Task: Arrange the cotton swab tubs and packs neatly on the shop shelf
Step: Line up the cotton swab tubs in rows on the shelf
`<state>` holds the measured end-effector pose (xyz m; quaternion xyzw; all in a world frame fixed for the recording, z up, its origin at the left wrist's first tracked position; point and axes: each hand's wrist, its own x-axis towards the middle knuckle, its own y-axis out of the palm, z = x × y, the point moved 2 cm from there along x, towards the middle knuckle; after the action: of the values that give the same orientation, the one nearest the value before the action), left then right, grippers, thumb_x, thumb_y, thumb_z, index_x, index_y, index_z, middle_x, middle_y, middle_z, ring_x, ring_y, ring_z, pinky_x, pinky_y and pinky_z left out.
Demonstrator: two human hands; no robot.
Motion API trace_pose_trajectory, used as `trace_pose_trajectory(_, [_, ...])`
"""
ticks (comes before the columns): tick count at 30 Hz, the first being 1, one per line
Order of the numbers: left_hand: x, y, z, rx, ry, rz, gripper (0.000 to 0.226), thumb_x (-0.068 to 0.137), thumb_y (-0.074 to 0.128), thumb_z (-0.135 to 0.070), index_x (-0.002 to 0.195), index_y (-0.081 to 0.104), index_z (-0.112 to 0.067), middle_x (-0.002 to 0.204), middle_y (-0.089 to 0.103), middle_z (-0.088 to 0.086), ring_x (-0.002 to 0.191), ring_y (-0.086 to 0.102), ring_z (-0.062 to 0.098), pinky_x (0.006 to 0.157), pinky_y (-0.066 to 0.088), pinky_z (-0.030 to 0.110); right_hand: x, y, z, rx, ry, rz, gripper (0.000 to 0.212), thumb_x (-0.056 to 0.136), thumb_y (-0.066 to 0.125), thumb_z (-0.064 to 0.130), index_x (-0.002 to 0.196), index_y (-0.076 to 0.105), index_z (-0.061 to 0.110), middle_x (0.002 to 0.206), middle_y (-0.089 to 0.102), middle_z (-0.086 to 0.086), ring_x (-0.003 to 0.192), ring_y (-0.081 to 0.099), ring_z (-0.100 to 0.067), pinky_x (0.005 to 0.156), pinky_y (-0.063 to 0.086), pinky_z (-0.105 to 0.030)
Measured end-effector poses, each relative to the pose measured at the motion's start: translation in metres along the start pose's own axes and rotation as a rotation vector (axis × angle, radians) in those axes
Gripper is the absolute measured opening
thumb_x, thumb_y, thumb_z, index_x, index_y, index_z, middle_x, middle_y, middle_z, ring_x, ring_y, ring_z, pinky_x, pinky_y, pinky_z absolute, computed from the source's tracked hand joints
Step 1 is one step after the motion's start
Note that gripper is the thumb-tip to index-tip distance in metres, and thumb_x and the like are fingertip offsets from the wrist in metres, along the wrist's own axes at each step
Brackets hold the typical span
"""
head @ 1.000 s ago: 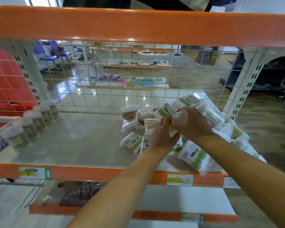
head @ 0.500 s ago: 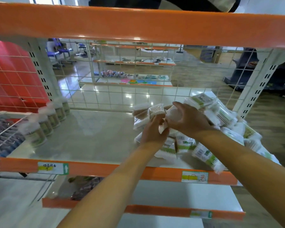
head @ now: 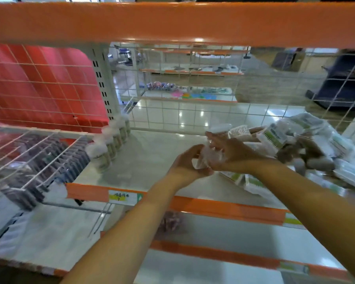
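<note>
Lifted clear of the jumbled pile at 3 o'clock, a clear plastic swab tub [head: 210,153] now sits gripped between left hand [head: 186,163] and right hand [head: 231,152]. Likely bound for the neat tub row [head: 111,142] at 9 o'clock.

Motion blur and cropping hide much of my view.
The clear pack [head: 208,155] between my left hand [head: 186,162] and right hand [head: 232,154] is smeared; I can't read its label. The pile of packs [head: 307,144] runs off the right edge. The row of tubs [head: 111,140] is blurred, and the print on the yellow price tag [head: 119,196] is too small for me.
</note>
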<state>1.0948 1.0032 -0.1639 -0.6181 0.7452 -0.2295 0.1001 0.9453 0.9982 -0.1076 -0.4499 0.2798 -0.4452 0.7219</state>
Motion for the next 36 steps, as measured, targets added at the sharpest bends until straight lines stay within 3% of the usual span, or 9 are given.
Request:
trace_pose_trajectory(3, [-0.010, -0.022, 0.015, 0.009, -0.012, -0.086, 0.060, 0.066, 0.081, -0.020, 0.118, 0.051, -0.024, 0.113, 0.059, -0.006, 0.106, 0.056, 0.013, 0.089, 0.049, 0.031, 0.010, 0.015, 0.021, 0.008, -0.040, -0.059, 0.081, 0.085, 0.060, 0.043, 0.148, 0.014, 0.025, 0.140, 0.042, 0.005, 0.120, 0.045, -0.013, 0.097, 0.037, -0.024])
trace_pose_trajectory(6, [-0.029, -0.046, 0.019, 0.009, 0.014, -0.262, 0.047, 0.070, 0.079, -0.017, 0.106, 0.050, -0.023, 0.105, 0.058, -0.006, 0.093, 0.054, 0.004, 0.074, 0.040, 0.005, 0.019, 0.031, 0.042, 0.021, -0.060, -0.197, 0.065, 0.091, 0.051, 0.039, 0.146, 0.020, 0.024, 0.140, 0.043, 0.003, 0.116, 0.046, -0.011, 0.090, 0.035, -0.020])
trace_pose_trajectory(8, [-0.043, -0.061, 0.018, -0.035, 0.047, -0.382, 0.045, 0.070, 0.078, -0.008, 0.102, 0.048, -0.020, 0.092, 0.053, -0.010, 0.079, 0.053, -0.008, 0.067, 0.037, -0.002, 0.026, 0.044, 0.049, 0.008, -0.029, -0.254, 0.058, 0.093, 0.047, 0.038, 0.144, 0.025, 0.024, 0.137, 0.046, 0.002, 0.114, 0.048, -0.012, 0.090, 0.036, -0.022])
trace_pose_trajectory(12, [-0.065, -0.085, 0.030, -0.158, 0.058, -0.550, 0.041, 0.071, 0.074, 0.004, 0.086, 0.046, -0.022, 0.079, 0.048, -0.014, 0.069, 0.053, -0.016, 0.062, 0.043, 0.006, 0.035, 0.077, 0.057, -0.039, 0.041, -0.232, 0.053, 0.094, 0.045, 0.038, 0.143, 0.028, 0.025, 0.134, 0.048, 0.001, 0.117, 0.048, -0.015, 0.094, 0.039, -0.027])
trace_pose_trajectory(17, [-0.088, -0.112, 0.066, -0.188, 0.005, -0.659, 0.049, 0.071, 0.078, -0.013, 0.101, 0.046, -0.034, 0.100, 0.052, -0.018, 0.090, 0.050, -0.019, 0.073, 0.038, -0.001, 0.043, 0.109, 0.069, -0.043, 0.093, -0.210, 0.051, 0.093, 0.049, 0.030, 0.141, 0.033, 0.023, 0.131, 0.052, -0.003, 0.115, 0.051, -0.020, 0.095, 0.042, -0.032])
trace_pose_trajectory(19, [-0.096, -0.121, 0.079, -0.179, -0.016, -0.696, 0.056, 0.070, 0.079, -0.015, 0.113, 0.046, -0.027, 0.108, 0.052, -0.014, 0.100, 0.050, -0.010, 0.085, 0.040, 0.006, 0.043, 0.120, 0.074, -0.050, 0.126, -0.203, 0.051, 0.093, 0.049, 0.029, 0.141, 0.034, 0.022, 0.131, 0.052, -0.004, 0.115, 0.051, -0.021, 0.095, 0.042, -0.032])
trace_pose_trajectory(21, [-0.100, -0.131, 0.089, -0.135, -0.038, -0.739, 0.063, 0.069, 0.080, -0.016, 0.122, 0.046, -0.019, 0.117, 0.050, -0.002, 0.111, 0.049, 0.010, 0.095, 0.042, 0.025, 0.042, 0.130, 0.078, -0.047, 0.155, -0.207, 0.050, 0.093, 0.048, 0.028, 0.141, 0.035, 0.021, 0.131, 0.052, -0.005, 0.115, 0.051, -0.022, 0.096, 0.042, -0.032])
trace_pose_trajectory(25, [-0.103, -0.148, 0.104, -0.096, -0.094, -0.792, 0.068, 0.068, 0.081, -0.021, 0.124, 0.043, -0.011, 0.119, 0.049, 0.006, 0.113, 0.048, 0.025, 0.097, 0.044, 0.043, 0.042, 0.144, 0.084, -0.053, 0.223, -0.211, 0.049, 0.094, 0.045, 0.025, 0.141, 0.033, 0.019, 0.131, 0.051, -0.008, 0.117, 0.048, -0.024, 0.098, 0.039, -0.032])
trace_pose_trajectory(36, [-0.100, -0.164, 0.133, -0.079, -0.179, -0.832, 0.073, 0.066, 0.081, -0.032, 0.125, 0.043, -0.012, 0.123, 0.051, 0.006, 0.113, 0.050, 0.024, 0.097, 0.046, 0.044, 0.037, 0.153, 0.090, -0.077, 0.235, -0.113, 0.049, 0.096, 0.044, 0.030, 0.141, 0.033, 0.013, 0.140, 0.042, -0.009, 0.129, 0.034, -0.025, 0.106, 0.024, -0.029])
